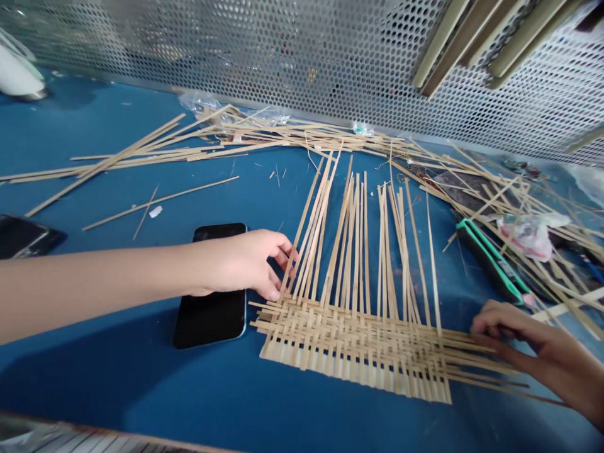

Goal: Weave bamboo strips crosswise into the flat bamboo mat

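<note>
A flat woven mat of thin bamboo strips (353, 352) lies on the blue tabletop, with long upright strips (349, 245) fanning away from it towards the back. My left hand (250, 264) reaches in from the left, its fingertips touching the leftmost upright strips. Under my left wrist lies a black smartphone (212, 318). My right hand (533, 346) sits at the right end of the mat, fingers curled over the crosswise strips. Whether either hand pinches the strips is hidden.
Loose bamboo strips (226, 135) lie scattered along the back of the blue table (117, 371), before a perforated metal panel (236, 44). To the right are a green-edged tool (491, 258) and crumpled plastic (528, 236). A second dark phone (23, 236) lies at the left edge.
</note>
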{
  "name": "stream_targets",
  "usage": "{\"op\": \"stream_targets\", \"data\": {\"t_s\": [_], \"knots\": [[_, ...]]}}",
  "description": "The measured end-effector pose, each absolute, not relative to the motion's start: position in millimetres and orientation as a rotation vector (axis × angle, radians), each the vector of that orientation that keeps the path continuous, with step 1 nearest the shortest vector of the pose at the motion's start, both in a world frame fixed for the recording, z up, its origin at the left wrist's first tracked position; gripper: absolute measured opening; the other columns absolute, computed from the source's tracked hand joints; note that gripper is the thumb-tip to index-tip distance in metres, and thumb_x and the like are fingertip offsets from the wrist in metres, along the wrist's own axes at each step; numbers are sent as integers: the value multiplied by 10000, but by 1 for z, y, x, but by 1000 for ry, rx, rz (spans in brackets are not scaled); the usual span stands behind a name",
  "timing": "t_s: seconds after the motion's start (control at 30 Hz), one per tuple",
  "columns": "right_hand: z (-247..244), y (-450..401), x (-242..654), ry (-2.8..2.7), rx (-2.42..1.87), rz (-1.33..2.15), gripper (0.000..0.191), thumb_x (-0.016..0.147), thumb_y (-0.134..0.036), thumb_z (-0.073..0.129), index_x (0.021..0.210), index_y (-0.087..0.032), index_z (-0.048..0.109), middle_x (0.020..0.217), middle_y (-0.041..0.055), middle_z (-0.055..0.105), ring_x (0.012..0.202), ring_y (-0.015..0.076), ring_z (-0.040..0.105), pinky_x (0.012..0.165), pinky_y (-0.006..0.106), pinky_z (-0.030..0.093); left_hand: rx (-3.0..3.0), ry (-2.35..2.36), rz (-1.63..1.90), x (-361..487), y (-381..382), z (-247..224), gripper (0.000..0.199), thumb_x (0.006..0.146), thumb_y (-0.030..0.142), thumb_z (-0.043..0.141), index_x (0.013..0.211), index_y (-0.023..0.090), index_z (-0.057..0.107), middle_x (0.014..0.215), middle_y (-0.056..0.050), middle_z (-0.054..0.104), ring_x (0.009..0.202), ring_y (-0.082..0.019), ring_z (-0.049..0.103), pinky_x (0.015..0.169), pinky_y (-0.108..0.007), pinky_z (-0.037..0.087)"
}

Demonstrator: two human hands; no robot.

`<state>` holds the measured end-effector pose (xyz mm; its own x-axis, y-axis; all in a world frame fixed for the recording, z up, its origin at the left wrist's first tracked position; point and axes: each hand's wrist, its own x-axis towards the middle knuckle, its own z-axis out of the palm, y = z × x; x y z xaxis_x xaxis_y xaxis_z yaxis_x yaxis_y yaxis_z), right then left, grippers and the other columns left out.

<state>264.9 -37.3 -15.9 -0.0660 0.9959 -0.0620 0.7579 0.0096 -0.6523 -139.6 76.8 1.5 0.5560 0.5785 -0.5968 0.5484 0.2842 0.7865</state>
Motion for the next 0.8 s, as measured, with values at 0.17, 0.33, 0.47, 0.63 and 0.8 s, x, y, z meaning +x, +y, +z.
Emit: {"op": "stream_targets", "data": {"t_s": [0.17, 0.33, 0.47, 0.63, 0.8], "knots": [[-15, -38, 272, -1925, -1780, 808, 333, 803, -583, 657, 665, -281, 658, 666, 36, 585, 594, 211, 515, 559, 354, 373, 1475, 1190, 82, -137, 74, 10, 588, 587, 185, 646, 1144, 197, 460, 1175, -111, 630, 736, -208, 712, 629, -332, 600], [-9, -54, 292, -1910, -2039, 457, 233, 912, -461, 501, 937, -317, 682, 965, 70, 717, 937, 309, 661, 833, 450, 494, 2355, 1363, 282, -150, 37, 27, 356, 897, 344, 498, 1221, 202, 540, 1295, -105, 600, 1145, -304, 606, 963, -532, 517], [4, -70, 249, -2122, -1861, -108, 413, 911, -365, 510, 1323, -335, 513, 1267, 102, 616, 1177, 354, 578, 966, 543, 467, 2890, 1210, 353, -156, -16, 20, 514, 960, 368, 479, 1422, 150, 417, 1441, -125, 503, 1284, -314, 519, 1095, -509, 423], [-4, -76, 157, -2480, -1482, -52, 610, 964, -304, 409, 1531, -170, 228, 1490, 179, 427, 1341, 351, 449, 936, 537, 527, 3073, 1176, 364, -153, -41, -6, 806, 890, 560, 543, 1422, -25, 387, 1389, -233, 517, 1218, -386, 565, 1008, -516, 468], [-29, -75, 132, -2489, -1492, -82, 653, 990, -373, 395, 1525, -46, 212, 1505, 213, 395, 1387, 327, 394, 984, 516, 525, 3167, 1252, 457, -149, -37, -18, 802, 904, 612, 475, 1303, -82, 510, 1316, -271, 567, 1166, -376, 604, 1001, -506, 438]]}}
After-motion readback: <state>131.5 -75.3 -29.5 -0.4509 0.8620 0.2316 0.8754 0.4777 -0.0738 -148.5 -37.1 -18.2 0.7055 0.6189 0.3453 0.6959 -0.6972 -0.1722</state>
